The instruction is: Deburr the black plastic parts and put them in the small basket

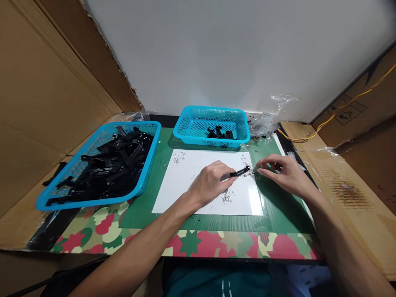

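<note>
the left hand (213,181) grips a black part (239,172) over the white sheet (176,189); at the part's three o'clock, the right hand (286,172) pinches a thin metal tool (251,173). a blue basket (149,161) sits at the sheet's nine o'clock.

Yellow cable (333,117) against brown cardboard (355,218)

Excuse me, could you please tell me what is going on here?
A person's left hand holds a black part over a white sheet, and the right hand holds a thin metallic tool close to it. Small wiry pieces lie in clusters on the sheet. The left basket is heaped with black parts; the back basket holds far fewer.
</note>
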The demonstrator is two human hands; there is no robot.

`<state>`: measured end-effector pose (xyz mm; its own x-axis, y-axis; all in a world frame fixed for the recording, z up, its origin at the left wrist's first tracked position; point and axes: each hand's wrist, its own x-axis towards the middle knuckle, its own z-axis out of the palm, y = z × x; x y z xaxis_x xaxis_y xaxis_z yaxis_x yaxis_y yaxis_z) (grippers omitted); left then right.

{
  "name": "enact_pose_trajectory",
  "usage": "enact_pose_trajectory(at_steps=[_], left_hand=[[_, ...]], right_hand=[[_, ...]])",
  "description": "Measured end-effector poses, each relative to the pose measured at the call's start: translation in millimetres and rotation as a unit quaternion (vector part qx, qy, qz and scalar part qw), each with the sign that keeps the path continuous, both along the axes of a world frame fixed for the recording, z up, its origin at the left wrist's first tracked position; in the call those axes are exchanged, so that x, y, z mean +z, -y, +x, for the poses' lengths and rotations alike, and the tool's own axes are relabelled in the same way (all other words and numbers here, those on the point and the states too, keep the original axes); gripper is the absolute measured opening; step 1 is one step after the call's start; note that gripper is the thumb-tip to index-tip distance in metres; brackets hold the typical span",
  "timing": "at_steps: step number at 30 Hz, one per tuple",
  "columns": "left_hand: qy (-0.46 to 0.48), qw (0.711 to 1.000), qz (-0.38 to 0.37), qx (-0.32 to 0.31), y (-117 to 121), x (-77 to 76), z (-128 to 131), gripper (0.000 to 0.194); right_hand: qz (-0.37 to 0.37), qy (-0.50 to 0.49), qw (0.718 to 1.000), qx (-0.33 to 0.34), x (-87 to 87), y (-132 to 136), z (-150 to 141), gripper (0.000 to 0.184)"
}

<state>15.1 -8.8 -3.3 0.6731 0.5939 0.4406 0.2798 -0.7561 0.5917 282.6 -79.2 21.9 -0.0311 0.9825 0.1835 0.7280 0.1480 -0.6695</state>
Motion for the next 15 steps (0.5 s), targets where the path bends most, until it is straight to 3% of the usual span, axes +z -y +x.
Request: enact_pose_trajectory(at_steps=[8,11,15], left_hand=[[0.063,0.991,-0.069,0.099,-0.7,3.1,2.1,0.014],[0.062,0.991,-0.074,0.097,-0.1,4.4,2.4,0.014],[0.038,0.996,-0.065,0.048,2.6,7.2,2.8,0.011]], right_hand=[[0.015,0.009,0.998,0.052,-12.5,0.1,-41.3,0.006],[0.011,0.036,0.998,0.044,-17.9,-2.4,-45.4,0.006],[-0.009,0.039,0.998,0.044,-22.6,-3.8,-44.4,0.007]])
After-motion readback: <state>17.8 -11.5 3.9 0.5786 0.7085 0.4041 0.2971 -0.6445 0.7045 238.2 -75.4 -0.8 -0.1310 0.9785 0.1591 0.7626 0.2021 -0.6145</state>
